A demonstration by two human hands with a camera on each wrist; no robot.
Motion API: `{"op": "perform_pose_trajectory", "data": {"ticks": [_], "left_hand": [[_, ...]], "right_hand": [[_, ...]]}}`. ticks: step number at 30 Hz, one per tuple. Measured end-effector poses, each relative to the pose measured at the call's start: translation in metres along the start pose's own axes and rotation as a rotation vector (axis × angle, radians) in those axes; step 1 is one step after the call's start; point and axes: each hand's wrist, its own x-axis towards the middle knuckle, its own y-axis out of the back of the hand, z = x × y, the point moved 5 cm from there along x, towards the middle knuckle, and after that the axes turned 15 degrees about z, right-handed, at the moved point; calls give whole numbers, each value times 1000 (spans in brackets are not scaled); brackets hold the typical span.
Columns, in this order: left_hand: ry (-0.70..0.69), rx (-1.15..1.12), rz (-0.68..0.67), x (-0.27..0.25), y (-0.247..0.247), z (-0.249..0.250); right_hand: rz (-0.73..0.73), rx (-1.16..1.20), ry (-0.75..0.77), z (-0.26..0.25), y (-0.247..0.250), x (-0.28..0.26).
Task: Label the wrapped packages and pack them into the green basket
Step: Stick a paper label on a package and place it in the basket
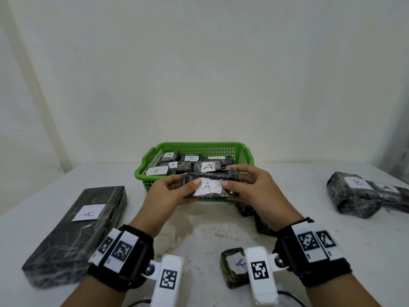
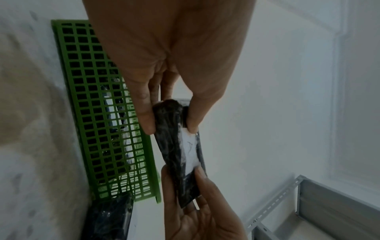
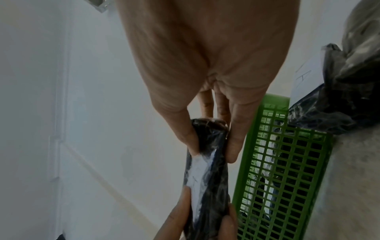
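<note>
A small dark wrapped package (image 1: 210, 185) is being held in the air between both hands, just in front of the near wall of the green basket (image 1: 143, 176) and level with its rim. A white label (image 1: 208, 186) marked "A" is lying on the package's upper face. The left hand (image 1: 170, 191) is gripping the package's left end, its thumb pressing down on the label's left edge and its fingers curling underneath. The right hand (image 1: 250, 185) is gripping the right end in the same way, its thumb resting at the label's right edge. The left wrist view is showing the package (image 2: 174, 146) pinched between thumb and fingers, and the right wrist view is showing the same package (image 3: 207, 170) edge-on with the label bent slightly between the two thumbs.

Just beyond the hands, the basket is holding several labelled packages (image 1: 190, 162), marked "A" or "B". Well to the left of the left hand, a long dark box (image 1: 75, 235) bearing an "A" label is lying on the worktop (image 1: 199, 235). Close beside the right wrist, a small package (image 1: 232, 269) with a blue "A" is sitting on the worktop. Well to the right of the right hand, a bulky package (image 1: 354, 196) marked "B" is resting against another one marked "A".
</note>
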Motion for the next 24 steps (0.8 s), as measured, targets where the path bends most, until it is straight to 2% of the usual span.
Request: {"op": "perform_pose_trajectory", "data": {"ticks": [4, 9, 14, 19, 24], "left_hand": [[38, 1, 34, 10, 0, 9], [18, 87, -4, 44, -2, 48], [80, 145, 41, 109, -2, 73], [163, 212, 94, 172, 2, 74], [162, 479, 153, 226, 9, 60]], "right_hand": [[-17, -13, -44, -8, -8, 13], [-31, 92, -113, -29, -29, 48], [-48, 39, -134, -40, -67, 103], [-23, -67, -172, -35, -107, 158], [51, -208, -278, -11, -127, 208]]}}
